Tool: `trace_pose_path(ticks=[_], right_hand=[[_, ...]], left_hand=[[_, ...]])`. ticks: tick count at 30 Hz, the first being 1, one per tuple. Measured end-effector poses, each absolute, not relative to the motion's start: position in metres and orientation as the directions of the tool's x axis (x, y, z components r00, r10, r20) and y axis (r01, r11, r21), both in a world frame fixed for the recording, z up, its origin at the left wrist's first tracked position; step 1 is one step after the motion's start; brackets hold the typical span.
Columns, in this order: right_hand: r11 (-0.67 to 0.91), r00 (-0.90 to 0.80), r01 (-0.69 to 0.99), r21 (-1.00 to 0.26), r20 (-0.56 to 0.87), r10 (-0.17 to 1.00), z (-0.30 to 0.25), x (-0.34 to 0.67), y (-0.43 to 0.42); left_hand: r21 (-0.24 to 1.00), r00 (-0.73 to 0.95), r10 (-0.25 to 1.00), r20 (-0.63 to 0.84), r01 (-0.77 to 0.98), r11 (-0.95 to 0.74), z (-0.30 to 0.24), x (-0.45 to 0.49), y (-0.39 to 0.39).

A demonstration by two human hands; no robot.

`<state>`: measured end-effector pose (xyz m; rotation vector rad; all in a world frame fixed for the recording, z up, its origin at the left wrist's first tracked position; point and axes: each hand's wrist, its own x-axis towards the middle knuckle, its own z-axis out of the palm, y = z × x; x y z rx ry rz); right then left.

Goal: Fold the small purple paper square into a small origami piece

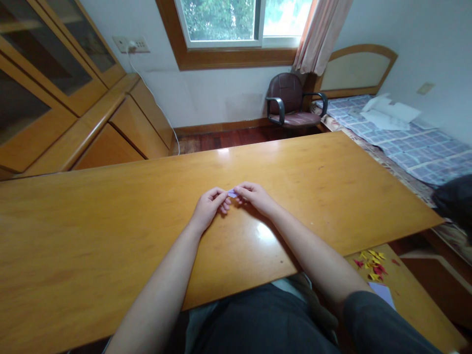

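Note:
Between my two hands, just above the wooden table, is a small piece of folded purple paper. My left hand pinches its left end between thumb and forefinger, the other fingers curled below. On the right end, my right hand holds it with thumb and fingers closed. The fingers cover much of the paper, so its full shape is hidden. Both forearms reach in from the bottom of the view.
At lower right, a lower surface carries several yellow and red folded paper pieces and a purple sheet. Beyond the table stand a brown armchair and a bed. A glass-fronted cabinet is at left.

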<state>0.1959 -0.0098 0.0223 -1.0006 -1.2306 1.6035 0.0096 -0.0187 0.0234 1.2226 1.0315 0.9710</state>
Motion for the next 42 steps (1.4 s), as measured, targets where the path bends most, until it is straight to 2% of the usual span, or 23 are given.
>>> trace_pose_path(ticks=[3, 10, 15, 21, 29, 42], right_hand=[[-0.178, -0.319, -0.196, -0.964, -0.109, 0.941, 0.019, 0.195, -0.009], [-0.145, -0.299, -0.199, -0.969, -0.080, 0.951, 0.021, 0.195, -0.010], [-0.138, -0.317, -0.163, -0.977, -0.080, 0.945, 0.021, 0.197, -0.010], [-0.047, -0.275, -0.064, -0.997, -0.027, 0.961, 0.025, 0.200, -0.009], [-0.166, -0.297, -0.097, -0.981, -0.130, 0.946, 0.026, 0.201, -0.010], [-0.137, -0.259, -0.028, -0.990, -0.125, 0.958, 0.029, 0.199, -0.013]], left_hand=[[0.994, 0.249, 0.964, -0.093, -0.035, 0.105, 0.025, 0.011, -0.019], [0.991, 0.237, 0.965, -0.112, -0.039, 0.125, 0.025, 0.015, -0.022], [0.994, 0.217, 0.972, -0.087, -0.040, 0.098, 0.024, 0.015, -0.022], [0.996, 0.243, 0.966, -0.083, -0.007, 0.088, 0.025, 0.014, -0.022], [1.000, 0.148, 0.989, 0.001, 0.023, -0.005, 0.025, 0.013, -0.020], [0.998, 0.165, 0.986, -0.027, -0.059, 0.038, 0.020, 0.011, -0.017]])
